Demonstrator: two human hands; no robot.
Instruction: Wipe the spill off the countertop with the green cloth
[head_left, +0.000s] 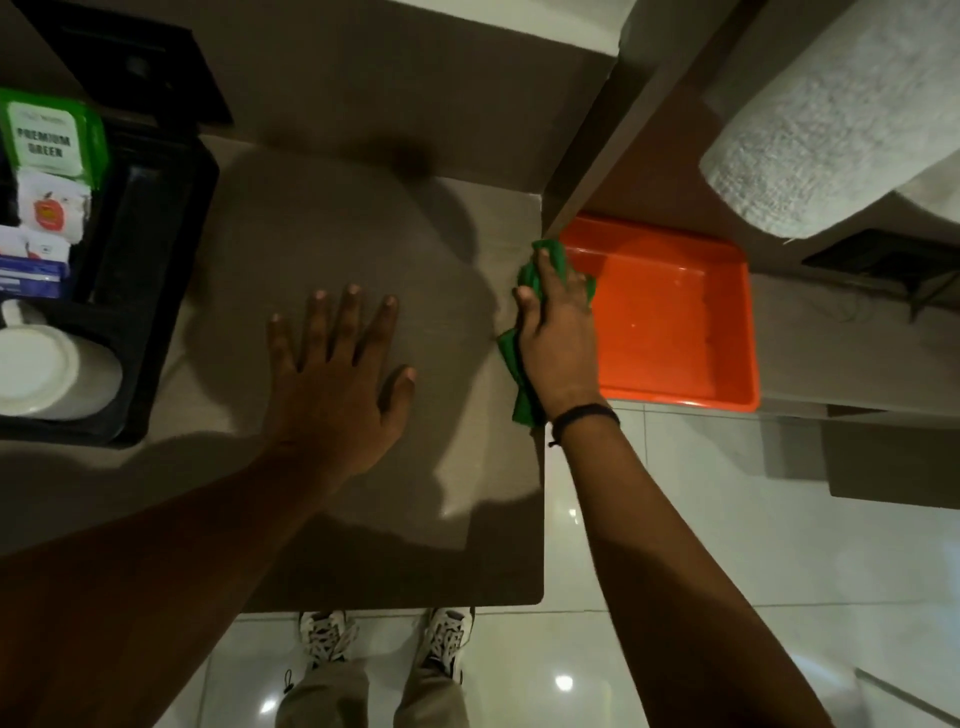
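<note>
The right hand (553, 332) presses down on the green cloth (524, 374), fingers curled over it, at the right edge of the countertop (322, 218); the cloth overhangs that edge just beside an orange tray (696, 312) set lower to the right. The left hand (337, 374) holds nothing and lies flat, fingers spread, on the middle of the countertop. A black tray (156, 270) with a white mug (47, 364) and packets sits at far left.
</note>
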